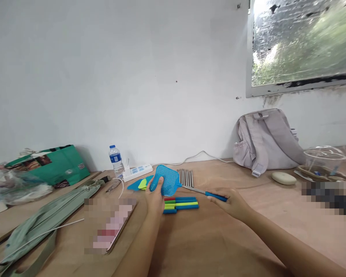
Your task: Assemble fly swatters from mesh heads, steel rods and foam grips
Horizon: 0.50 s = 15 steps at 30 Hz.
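**Blue fly swatter held at both ends, long axis running left to right across the table**

Your left hand (155,196) closes its fingers around the lower left edge of the blue perforated plastic swatter head (165,180), thumb side toward you. Your right hand (230,202) wraps the blue cylindrical handle grip (216,196), fingers curled shut on it. Between the two runs the thin silver metal telescopic rod (193,189), so the tool's long axis lies nearly level, tilting slightly down toward your right, just above the brown wooden tabletop (219,238). The head is the end nearer your left fingers; the grip is the end nearer your right. Directly below the rod, between your hands, lies a stack of coloured foam-like handle sleeves in red, green, yellow and blue (180,204), parallel to the tool. Behind the head rest a bundle of bare silver rods (185,177) and loose blue and yellow-green swatter heads (140,184). Farther back stand a white power strip (137,171) and a clear plastic water bottle (115,159); a pale grey backpack (265,140) leans on the wall at right
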### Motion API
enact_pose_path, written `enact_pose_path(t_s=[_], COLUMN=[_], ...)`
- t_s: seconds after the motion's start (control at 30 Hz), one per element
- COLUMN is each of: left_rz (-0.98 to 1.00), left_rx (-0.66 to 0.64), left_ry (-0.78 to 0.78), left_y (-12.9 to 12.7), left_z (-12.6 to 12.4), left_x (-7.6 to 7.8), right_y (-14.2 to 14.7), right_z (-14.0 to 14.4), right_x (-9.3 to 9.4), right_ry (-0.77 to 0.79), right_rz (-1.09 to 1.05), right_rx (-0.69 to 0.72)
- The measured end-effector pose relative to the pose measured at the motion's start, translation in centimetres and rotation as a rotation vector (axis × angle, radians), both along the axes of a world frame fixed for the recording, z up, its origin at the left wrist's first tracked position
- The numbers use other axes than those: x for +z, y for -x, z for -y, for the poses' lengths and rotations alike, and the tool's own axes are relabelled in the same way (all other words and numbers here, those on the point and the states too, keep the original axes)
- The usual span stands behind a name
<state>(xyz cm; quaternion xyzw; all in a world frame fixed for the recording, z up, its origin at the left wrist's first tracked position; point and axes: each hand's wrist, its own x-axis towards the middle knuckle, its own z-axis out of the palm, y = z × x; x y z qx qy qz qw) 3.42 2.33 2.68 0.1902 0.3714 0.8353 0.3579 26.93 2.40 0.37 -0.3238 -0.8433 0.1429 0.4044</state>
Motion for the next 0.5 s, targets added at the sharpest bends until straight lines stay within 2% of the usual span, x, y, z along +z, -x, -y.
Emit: enact_pose_path(t_s=[0.17,0.27,0.4,0.5], left_rz=[-0.083,-0.129,-0.118,-0.145], left_rx=[-0.095,-0.284,-0.513,-0.718], left_ry=[0.034,-0.063,-0.292,-0.22], left_y=[0.4,0.6,-0.5,-2.4], left_z=[0.2,0.5,0.7,0.8], left_x=[0.0,0.1,-0.7,-1.8], right_y=[-0.6,-0.4,0.4,1.5], right_z=[-0.6,-0.7,0.0,0.7], right_x=[-0.4,-0.6,-0.9,-1.4], right_ry=[-0.09,-0.079,0.024,0.079], right_rz=[0.211,0.283,0.181,0.157], right_rx=[-0.109,-0.162,-0.134,-0.139])
